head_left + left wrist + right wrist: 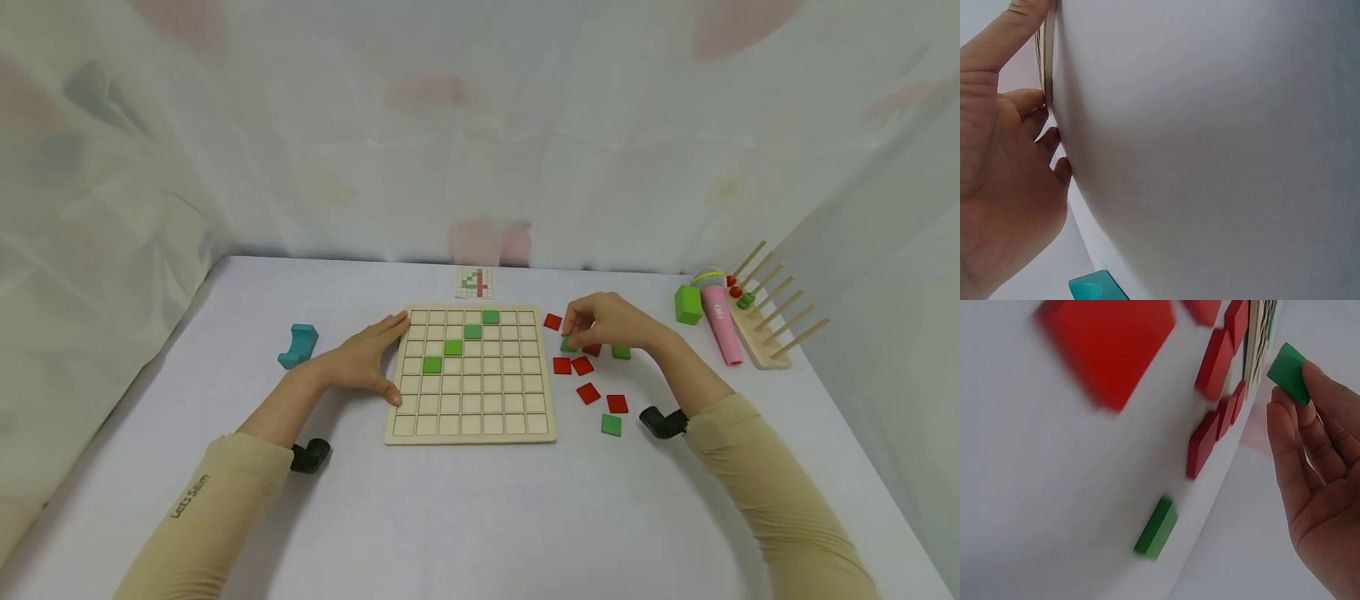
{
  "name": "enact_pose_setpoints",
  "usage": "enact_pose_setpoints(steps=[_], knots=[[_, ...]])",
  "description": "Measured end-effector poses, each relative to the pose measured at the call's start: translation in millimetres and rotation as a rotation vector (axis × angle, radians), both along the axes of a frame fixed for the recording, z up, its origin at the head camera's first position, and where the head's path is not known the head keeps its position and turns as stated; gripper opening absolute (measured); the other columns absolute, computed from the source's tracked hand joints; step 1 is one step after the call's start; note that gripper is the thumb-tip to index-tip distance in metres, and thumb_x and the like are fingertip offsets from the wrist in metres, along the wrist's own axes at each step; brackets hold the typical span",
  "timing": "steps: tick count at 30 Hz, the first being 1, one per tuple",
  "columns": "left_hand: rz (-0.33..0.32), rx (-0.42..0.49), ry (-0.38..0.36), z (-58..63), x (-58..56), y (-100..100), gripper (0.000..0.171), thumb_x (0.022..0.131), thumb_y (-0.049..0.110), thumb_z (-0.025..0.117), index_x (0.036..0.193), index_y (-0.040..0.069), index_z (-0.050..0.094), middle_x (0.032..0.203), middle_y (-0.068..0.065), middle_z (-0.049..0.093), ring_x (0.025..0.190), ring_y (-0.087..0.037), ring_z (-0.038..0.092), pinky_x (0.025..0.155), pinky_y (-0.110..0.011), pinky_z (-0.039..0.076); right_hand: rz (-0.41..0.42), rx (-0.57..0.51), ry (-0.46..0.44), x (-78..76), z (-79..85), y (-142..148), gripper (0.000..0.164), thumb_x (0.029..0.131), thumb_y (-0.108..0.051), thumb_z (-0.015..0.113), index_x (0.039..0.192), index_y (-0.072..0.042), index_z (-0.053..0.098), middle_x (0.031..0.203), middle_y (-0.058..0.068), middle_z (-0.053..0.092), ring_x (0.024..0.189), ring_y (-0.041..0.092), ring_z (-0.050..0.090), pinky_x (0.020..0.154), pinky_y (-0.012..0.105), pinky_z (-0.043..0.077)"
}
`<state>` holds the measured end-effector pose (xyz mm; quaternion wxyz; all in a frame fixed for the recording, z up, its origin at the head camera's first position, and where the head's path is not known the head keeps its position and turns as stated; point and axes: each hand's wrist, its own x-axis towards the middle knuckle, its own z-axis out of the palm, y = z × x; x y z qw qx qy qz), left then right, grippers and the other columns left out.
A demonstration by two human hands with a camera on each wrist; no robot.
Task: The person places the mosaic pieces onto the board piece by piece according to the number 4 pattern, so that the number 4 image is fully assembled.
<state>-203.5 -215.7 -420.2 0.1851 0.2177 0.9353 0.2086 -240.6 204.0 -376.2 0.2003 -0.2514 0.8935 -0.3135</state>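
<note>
A wooden grid board (pixel 471 404) lies flat on the white table, with several green square tiles (pixel 453 347) set in its cells in a diagonal line. My left hand (pixel 363 358) rests against the board's left edge, thumb and fingers spread; the left wrist view shows the fingertips touching that edge. Right of the board, my right hand (pixel 611 321) pinches a green tile (pixel 1289 373) between thumb and fingers, lifted off the table in the right wrist view. Below and around it lie several loose red tiles (pixel 588 393) and green tiles (pixel 611 425).
A small pattern card (pixel 475 282) lies behind the board. At left sits a teal curved block (pixel 299 345). Toward the far right are a green block (pixel 687 305), a pink toy microphone (pixel 722 325) and a wooden rack with pegs (pixel 765 350).
</note>
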Motion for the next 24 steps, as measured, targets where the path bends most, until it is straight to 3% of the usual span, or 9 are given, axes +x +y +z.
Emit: enact_pose_setpoints(steps=[6,16,24], knots=[[-0.003,-0.014,0.012,-0.9,-0.9,0.1,0.139,0.057,0.053,0.091,0.159,0.002,0.011,0.169,-0.016,0.004,0.155,-0.043,0.006,0.122,-0.065,0.017,0.044,-0.038,-0.009,-3.1,4.0,-31.2,0.008,0.084,-0.014,0.076,0.089,-0.013,0.070,0.082,0.004,0.071,0.075,0.017,0.063,0.068,0.028,0.051],[-0.013,0.007,0.002,0.1,-2.1,-1.1,0.139,0.057,0.053,0.090,0.158,0.001,0.010,0.169,-0.016,0.004,0.155,-0.044,0.005,0.121,-0.067,0.016,0.106,-0.101,-0.017,-5.4,5.4,-76.3,0.010,0.084,-0.014,0.077,0.091,-0.012,0.070,0.084,0.002,0.072,0.080,0.016,0.066,0.076,0.028,0.054],[-0.016,0.005,-0.001,1.2,-1.7,-2.5,0.139,0.058,0.052,0.090,0.158,0.001,0.009,0.168,-0.017,0.003,0.155,-0.044,0.005,0.122,-0.066,0.015,0.156,-0.158,-0.026,-2.2,7.3,-113.3,0.010,0.085,-0.012,0.077,0.093,-0.010,0.070,0.083,0.002,0.072,0.078,0.015,0.066,0.074,0.026,0.055]])
